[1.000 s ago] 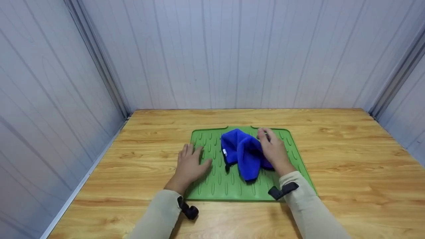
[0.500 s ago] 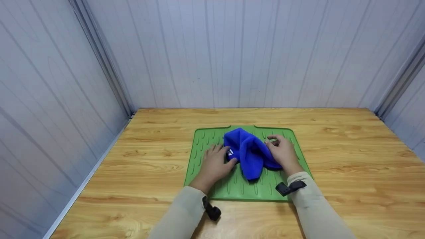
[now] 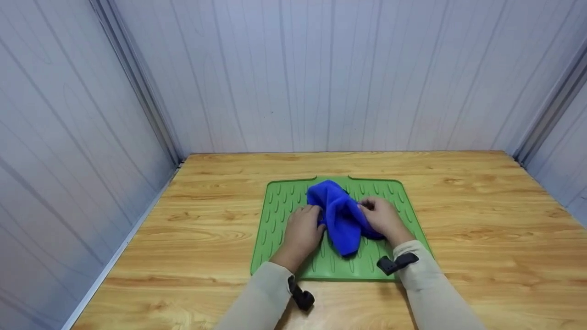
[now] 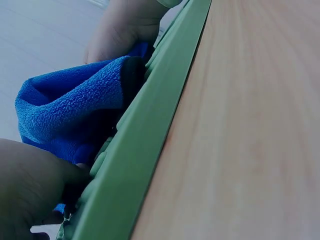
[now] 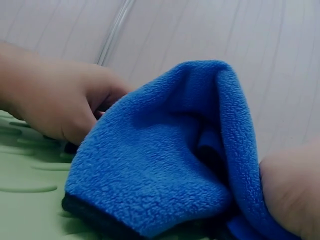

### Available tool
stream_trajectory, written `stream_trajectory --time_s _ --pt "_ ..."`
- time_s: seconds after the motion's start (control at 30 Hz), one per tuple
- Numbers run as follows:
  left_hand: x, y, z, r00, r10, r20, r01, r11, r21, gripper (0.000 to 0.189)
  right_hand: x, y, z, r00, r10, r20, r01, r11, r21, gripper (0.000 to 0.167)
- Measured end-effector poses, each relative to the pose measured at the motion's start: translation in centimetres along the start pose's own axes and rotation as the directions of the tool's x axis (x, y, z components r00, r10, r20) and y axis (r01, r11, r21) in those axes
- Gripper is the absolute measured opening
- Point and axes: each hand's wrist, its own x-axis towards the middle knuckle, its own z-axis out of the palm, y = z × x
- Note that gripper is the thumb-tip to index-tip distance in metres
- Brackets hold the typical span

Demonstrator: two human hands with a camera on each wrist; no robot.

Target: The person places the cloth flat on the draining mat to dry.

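Two hands are sharing one blue cloth (image 3: 341,224), which is lying bunched near the middle of a green mat (image 3: 275,247) on the wooden table (image 3: 206,206). From where I'm standing, the left hand (image 3: 302,231) is gripping the cloth's left side, thumb towards me, with its fingers curling in at the edge; their tips are hiding in the folds, so I can't tell how much fabric they are holding. The right hand (image 3: 385,217) is pinching a fold on the other side, thumb and forefinger nearly meeting. Between them the cloth is standing up in a loose, hollow peak, while one flap is hanging towards the near side and showing its dark hem (image 5: 100,217). Judging by the plush pile and easy drape, I'm guessing it is light, soft and hard to damage, more likely to be slumping and hiding its corners than slipping away. The hem is looking like the best hold, since it is probably firmer than the pile; pinching mid-fold is likely to be catching two layers at once.
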Motion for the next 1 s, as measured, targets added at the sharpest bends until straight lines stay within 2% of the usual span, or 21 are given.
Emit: stream_trajectory --time_s 0.17,0.27,0.47,0.73,0.93,1.0 --pt "0.0 -0.2 -0.3 0.992 0.119 -0.046 -0.113 0.987 0.116 0.01 0.2 0.2 -0.7 0.999 0.018 -0.027 -0.016 0.998 0.061 0.024" --pt "0.2 -0.6 -0.6 0.986 0.151 -0.066 -0.138 0.976 0.167 0.008 0.1 0.3 -1.4 0.997 0.019 -0.07 -0.012 0.995 0.098 0.025" --pt "0.3 -2.1 -1.5 0.985 0.124 -0.123 -0.093 0.969 0.227 0.012 0.0 1.0 -2.7 0.987 0.03 -0.159 -0.007 0.99 0.14 0.025" --pt "0.4 -4.3 -2.5 0.983 0.02 -0.18 0.029 0.963 0.267 0.02 -0.3 2.1 -4.2 0.976 0.053 -0.213 -0.032 0.994 0.102 0.03" --pt "0.6 -4.8 -3.3 0.959 0.065 -0.276 0.026 0.948 0.316 0.018 -0.3 2.4 -4.8 0.965 0.031 -0.259 -0.022 0.999 0.038 0.029" --pt "0.6 -5.0 -3.3 0.961 0.06 -0.271 0.031 0.948 0.317 0.02 -0.2 2.5 -4.7 0.968 0.015 -0.25 -0.011 1.0 0.015 0.028"
